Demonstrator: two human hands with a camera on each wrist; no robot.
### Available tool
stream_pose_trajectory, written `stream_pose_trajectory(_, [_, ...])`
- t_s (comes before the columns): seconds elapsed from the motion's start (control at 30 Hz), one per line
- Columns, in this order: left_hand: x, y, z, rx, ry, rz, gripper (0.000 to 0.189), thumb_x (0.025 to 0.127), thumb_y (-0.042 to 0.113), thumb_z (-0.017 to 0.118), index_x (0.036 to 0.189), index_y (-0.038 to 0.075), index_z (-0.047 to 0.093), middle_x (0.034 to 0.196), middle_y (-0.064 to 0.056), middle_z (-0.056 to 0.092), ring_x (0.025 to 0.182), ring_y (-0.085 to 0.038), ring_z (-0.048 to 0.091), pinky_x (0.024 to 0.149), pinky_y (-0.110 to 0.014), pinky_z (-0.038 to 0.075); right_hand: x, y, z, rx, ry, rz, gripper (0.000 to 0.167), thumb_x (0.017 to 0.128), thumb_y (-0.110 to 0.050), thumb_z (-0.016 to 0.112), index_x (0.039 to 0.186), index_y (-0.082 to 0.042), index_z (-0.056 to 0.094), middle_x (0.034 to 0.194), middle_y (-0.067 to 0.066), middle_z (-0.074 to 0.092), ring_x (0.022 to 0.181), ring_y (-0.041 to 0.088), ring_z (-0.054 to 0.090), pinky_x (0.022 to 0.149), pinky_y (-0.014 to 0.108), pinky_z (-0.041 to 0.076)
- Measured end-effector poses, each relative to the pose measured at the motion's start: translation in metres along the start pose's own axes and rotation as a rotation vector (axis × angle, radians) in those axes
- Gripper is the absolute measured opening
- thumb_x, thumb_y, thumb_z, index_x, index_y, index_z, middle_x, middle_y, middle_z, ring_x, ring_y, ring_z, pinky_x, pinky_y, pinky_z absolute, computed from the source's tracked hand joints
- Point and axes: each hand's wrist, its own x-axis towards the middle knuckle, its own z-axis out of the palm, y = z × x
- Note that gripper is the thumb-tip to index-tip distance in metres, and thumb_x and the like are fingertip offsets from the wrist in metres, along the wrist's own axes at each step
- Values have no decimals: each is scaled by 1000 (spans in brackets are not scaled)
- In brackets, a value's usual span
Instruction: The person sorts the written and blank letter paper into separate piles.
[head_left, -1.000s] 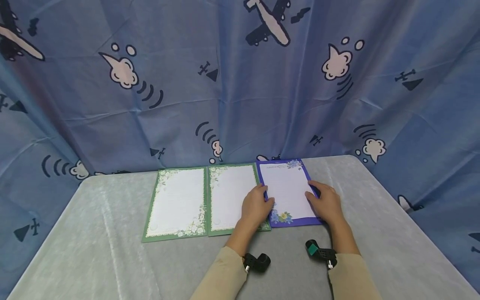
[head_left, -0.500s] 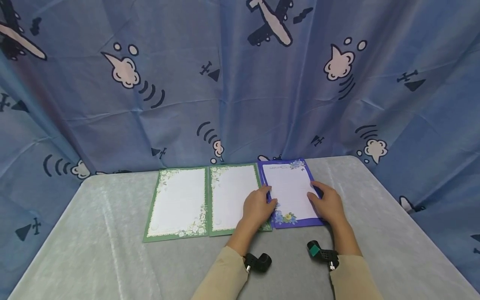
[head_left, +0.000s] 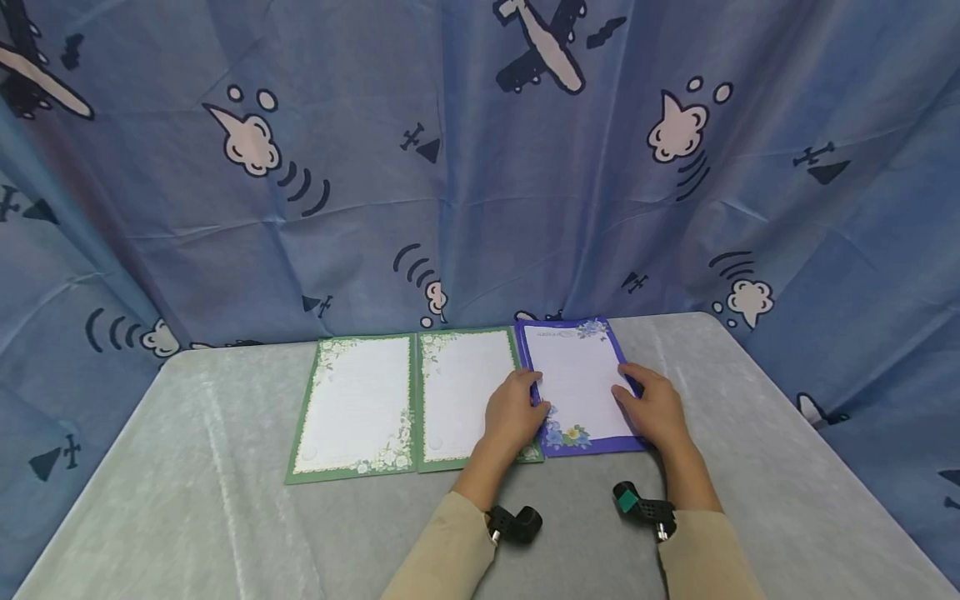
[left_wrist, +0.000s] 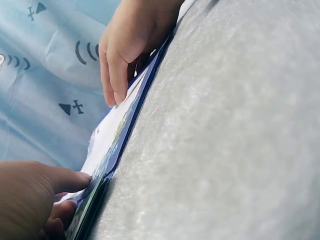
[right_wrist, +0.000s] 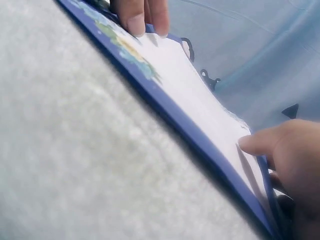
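A purple-bordered notepad [head_left: 577,375] with blue and yellow flowers in its corners lies at the right end of a row. My left hand [head_left: 513,415] grips its left edge, thumb over the page and fingers low along the side. On the opposite edge my right hand [head_left: 654,408] pinches it, its thumb on the white page in the right wrist view [right_wrist: 252,144]. Beside it, a green-bordered notepad [head_left: 465,392] sits partly behind my left hand. Another green-bordered notepad [head_left: 354,408] adjoins that one on the left.
A pale grey cloth-covered table [head_left: 202,500] carries the row near its far edge. Behind it hangs a blue curtain [head_left: 360,208] printed with planes and clouds. Black wrist cameras [head_left: 517,525] are strapped over the beige sleeves [head_left: 708,550].
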Motion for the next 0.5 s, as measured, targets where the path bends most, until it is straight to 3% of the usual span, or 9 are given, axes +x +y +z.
stream_pose_trajectory(0.3, [1,1,0,5,-1,-23,45,89,20,76,130,4,68,139,-15,62,121,-27,66,101,-40,53,0,-1,3,-109,-34,-22,51,100,-20,56,144,4,50,154,32,41,143,53,33,115,70,22])
stream_pose_trajectory(0.5, [0,2,-1,-1,-4,-33,49,89,19,76,134,3,65,143,-16,59,127,-31,63,105,-42,51,-1,-4,5,-165,-74,-19,55,102,-26,52,149,2,45,158,29,35,146,52,26,112,70,20])
